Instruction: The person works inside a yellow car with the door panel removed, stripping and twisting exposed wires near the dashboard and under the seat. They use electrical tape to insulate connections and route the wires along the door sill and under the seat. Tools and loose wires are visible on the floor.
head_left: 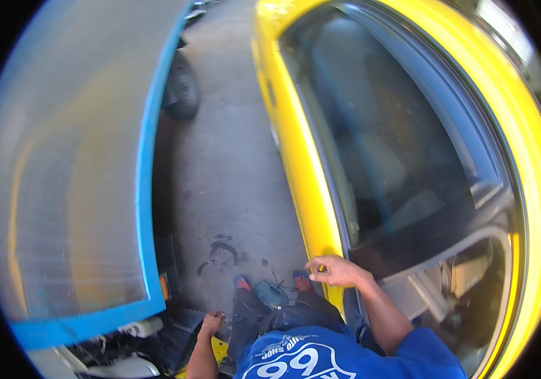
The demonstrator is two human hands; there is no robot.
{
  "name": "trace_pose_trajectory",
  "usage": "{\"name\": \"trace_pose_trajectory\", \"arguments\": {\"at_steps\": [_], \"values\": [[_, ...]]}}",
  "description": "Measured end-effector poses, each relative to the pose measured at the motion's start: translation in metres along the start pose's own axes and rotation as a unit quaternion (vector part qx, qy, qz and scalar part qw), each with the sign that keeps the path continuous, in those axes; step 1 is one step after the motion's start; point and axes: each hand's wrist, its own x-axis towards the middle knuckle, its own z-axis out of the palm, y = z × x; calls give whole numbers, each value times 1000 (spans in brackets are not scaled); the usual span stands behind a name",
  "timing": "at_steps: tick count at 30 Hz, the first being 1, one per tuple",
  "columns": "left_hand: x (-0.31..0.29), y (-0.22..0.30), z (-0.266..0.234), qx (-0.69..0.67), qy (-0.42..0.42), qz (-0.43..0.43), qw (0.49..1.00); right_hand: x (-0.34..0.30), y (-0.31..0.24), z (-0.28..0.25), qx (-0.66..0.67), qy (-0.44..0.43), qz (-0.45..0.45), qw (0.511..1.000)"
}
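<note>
- The yellow car [311,189] stands along the right edge of the floor [226,164];
- the right hand [335,271] is at the car's side, near its window [378,126]; its grip is half open, loosely curled and seemingly empty; contact cannot be told;
- the left hand [213,322] hangs near a yellow part [220,349]; its grip is curled, contents unclear;
- a blue-edged panel [87,170] and a wheel [184,86] line the floor's left edge.

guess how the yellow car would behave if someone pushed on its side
The yellow car likely feels heavy, dwarfing the right hand. Its smooth side panel looks stiff, and its gloss suggests a slippery push. The large window seems to be glass, so perhaps fragile.
</note>
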Motion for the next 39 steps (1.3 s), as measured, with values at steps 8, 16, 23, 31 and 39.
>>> {"name": "trace_pose_trajectory", "arguments": {"at_steps": [8, 16, 23, 31, 39], "values": [[132, 10, -109, 93, -188, -97, 973, 5, -7, 9, 84, 135, 102, 982], [260, 240, -214, 249, -117, 194, 942, -25, -39, 175, 218, 318, 223, 895], [177, 508, -90, 356, -143, 494, 780, -51, -63, 289, 309, 483, 363, 735], [82, 526, 50, 607, -280, 468, 578, -48, 2, 367, 346, 507, 477, 629], [103, 517, 138, 781, -359, 393, 327, 24, -9, 471, 597, 500, 509, 367]]}}
